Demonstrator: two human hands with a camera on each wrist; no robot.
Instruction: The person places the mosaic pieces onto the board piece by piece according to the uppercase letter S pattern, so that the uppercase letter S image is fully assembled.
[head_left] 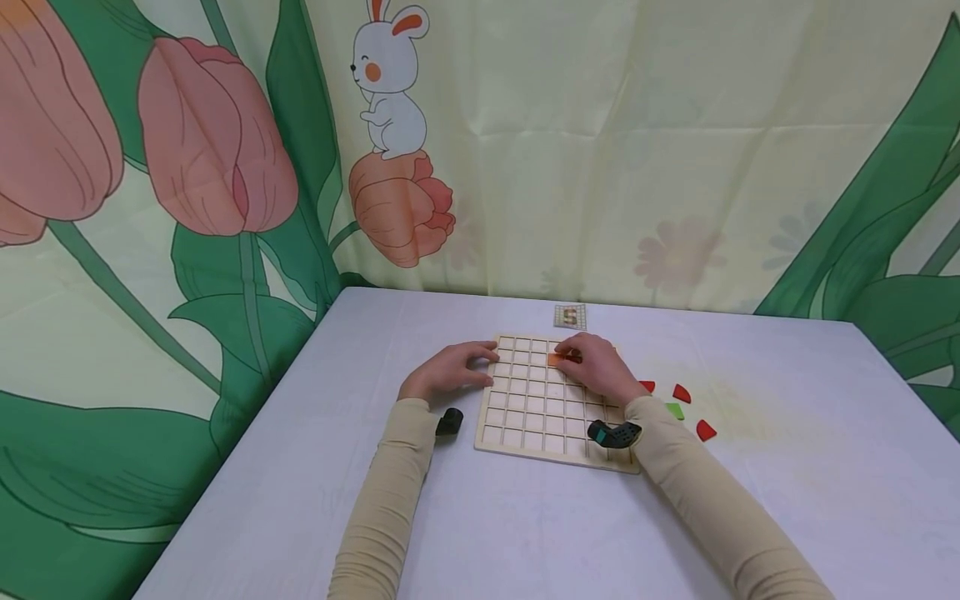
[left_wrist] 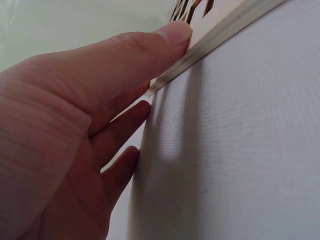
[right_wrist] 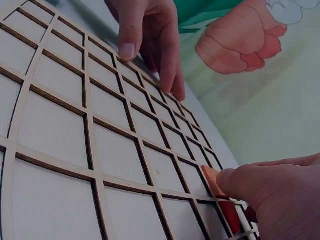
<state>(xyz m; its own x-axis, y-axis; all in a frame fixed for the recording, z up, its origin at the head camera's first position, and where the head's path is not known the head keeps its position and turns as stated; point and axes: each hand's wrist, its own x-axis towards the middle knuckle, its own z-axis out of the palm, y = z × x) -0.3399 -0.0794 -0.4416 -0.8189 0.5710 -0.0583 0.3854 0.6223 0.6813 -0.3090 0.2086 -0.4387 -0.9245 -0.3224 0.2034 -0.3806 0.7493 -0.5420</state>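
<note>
A wooden grid board [head_left: 513, 433] with square cells lies on the table. My left hand [head_left: 452, 369] rests at its left edge, the thumb [left_wrist: 172, 35] on the rim and the fingers loosely extended. Over the board's upper part, my right hand [head_left: 596, 367] pinches a small orange piece [head_left: 554, 360] at a cell. The right wrist view shows the thumb against this orange piece [right_wrist: 212, 180], beside a red piece [right_wrist: 230, 217] in the neighbouring cell. My right index fingertip is mostly hidden in that view.
A small patterned card [head_left: 570, 316] lies behind the board. To the right, near my right sleeve, are loose red pieces [head_left: 682, 392] and a green piece [head_left: 675, 410]. A curtain printed with tulips and a rabbit [head_left: 390, 83] hangs behind the white-covered table [head_left: 315, 417].
</note>
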